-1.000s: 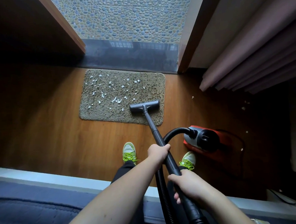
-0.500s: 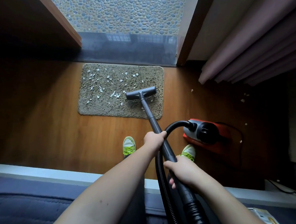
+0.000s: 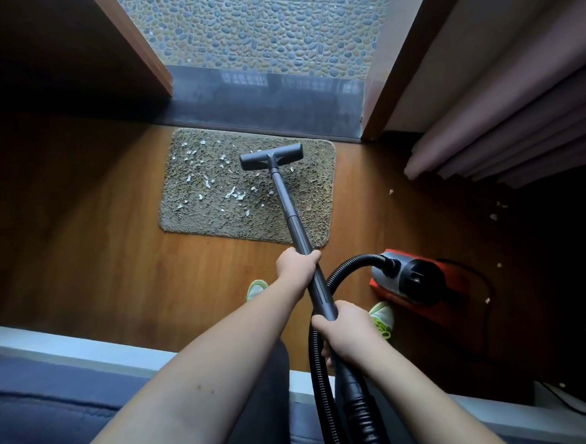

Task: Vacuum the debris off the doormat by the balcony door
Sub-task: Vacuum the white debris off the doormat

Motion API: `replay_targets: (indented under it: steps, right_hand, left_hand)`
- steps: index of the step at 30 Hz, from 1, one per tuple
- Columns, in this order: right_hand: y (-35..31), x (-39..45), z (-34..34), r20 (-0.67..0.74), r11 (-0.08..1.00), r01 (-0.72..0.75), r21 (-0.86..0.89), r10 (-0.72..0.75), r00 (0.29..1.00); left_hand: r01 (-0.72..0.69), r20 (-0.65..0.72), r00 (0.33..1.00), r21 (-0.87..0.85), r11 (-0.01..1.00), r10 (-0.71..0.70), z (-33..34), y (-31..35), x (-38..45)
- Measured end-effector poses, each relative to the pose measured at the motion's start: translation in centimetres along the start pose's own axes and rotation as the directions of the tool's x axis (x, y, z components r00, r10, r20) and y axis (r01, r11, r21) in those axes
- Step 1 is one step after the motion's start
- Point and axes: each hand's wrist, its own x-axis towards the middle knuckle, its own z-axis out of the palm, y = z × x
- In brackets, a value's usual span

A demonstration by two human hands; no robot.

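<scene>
No brand name, label or writing can be read on anything in view; the vacuum body (image 3: 415, 281) shows only a grey and black housing on a red base, and its far side fades into shadow.

The doormat (image 3: 195, 217) lies on the wooden floor (image 3: 81, 255), its far edge just beside the dark door sill (image 3: 270, 99), with the pebbled balcony floor (image 3: 255, 28) beyond. White debris (image 3: 235, 192) is scattered mostly over the mat's left and middle parts. The vacuum head (image 3: 271, 156) sits on the mat near its far edge, right of centre, and the wand (image 3: 289, 215) runs back from it across the mat's near edge.

The left hand (image 3: 298, 268) grips the wand with curled fingers just past the mat's near edge. The right hand (image 3: 348, 331) grips it lower down, fingers wrapped round where the wand meets the ribbed hose (image 3: 320, 385). The hose loops up to the vacuum body and is cut off at the bottom edge.

Two green shoes (image 3: 256, 289) are partly hidden by the arms. The left side of the room is too dark to make out. Curtains (image 3: 504, 112) hang at the right, with a few scraps (image 3: 493, 216) on the floor below them. Bare floor lies open left of the mat and between mat and feet; a pale ledge (image 3: 69, 348) and blue bedding (image 3: 40, 426) close the near side.
</scene>
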Motion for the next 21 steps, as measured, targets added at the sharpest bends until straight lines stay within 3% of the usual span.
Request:
replay_targets:
  steps: [10,21]
  right_hand:
    - [-3.0,3.1,1.3,-0.016,0.916,0.103,-0.388,-0.119,0.993]
    - [-7.3,6.8,3.1,-0.006,0.946,0.113,-0.305,-0.121,0.993]
  left_hand:
    - [-0.009,-0.017,1.000,0.067,0.998,0.010,-2.2,0.1,3.8]
    - [-0.002,-0.109,0.994,-0.028,1.000,-0.001,-5.4,2.4,7.9]
